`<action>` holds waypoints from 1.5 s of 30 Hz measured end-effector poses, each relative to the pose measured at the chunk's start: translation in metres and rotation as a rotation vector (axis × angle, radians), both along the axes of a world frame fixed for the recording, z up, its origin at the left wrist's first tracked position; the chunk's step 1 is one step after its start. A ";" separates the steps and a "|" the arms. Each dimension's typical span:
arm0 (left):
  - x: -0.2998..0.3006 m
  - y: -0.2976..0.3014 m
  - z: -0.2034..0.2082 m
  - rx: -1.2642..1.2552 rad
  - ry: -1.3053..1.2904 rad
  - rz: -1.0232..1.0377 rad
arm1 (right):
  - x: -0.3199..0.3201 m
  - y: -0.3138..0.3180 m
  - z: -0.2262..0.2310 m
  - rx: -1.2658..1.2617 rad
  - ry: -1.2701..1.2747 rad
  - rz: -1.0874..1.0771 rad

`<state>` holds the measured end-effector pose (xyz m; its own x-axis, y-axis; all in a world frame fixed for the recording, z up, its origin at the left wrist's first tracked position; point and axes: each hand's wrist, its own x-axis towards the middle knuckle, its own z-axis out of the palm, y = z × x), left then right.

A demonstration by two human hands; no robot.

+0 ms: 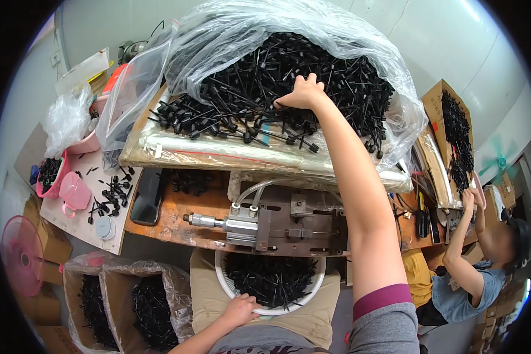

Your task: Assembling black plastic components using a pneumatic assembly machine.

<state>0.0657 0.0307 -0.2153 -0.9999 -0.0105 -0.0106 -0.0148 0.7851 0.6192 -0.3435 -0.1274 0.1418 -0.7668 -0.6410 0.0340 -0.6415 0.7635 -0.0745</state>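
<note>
Along the far edge of the desk (171, 225), a wrapped tray (218, 147) bears a heap of black parts (248, 76) under a clear plastic bag (312, 23). The step in hand looks like picking from that heap, so a steady reach through the bag's open front suits it best, clear of the loose film. The white basket (320, 277), holding more such parts, sits on the lap below the desk's near edge; it seems wise to keep it level. At that edge stands a metal fixture (242, 227), whose hoses the sleeve should not catch. The right hand (304, 93) has its grip wide, thumb and fingers apart over the heap; since the stems tangle, lifting a few gently should go better than pulling. The left hand (242, 310) rests at the basket's near-left rim.

The right forearm hides part of the fixture's right end and the tray's near edge. The film blurs the heap's far side. Whether the right fingertips touch a part is unclear, and I cannot tell how firmly the left grip closes.
</note>
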 end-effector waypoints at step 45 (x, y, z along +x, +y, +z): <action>-0.004 0.002 0.015 0.103 -0.079 0.053 | -0.022 0.153 0.023 -0.514 -0.270 0.308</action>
<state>0.0617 0.0325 -0.2007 -0.9940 -0.0583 -0.0930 -0.1066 0.7144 0.6916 -0.3658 0.0253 0.1652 -0.5749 -0.7862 0.2267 -0.7329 0.3717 -0.5698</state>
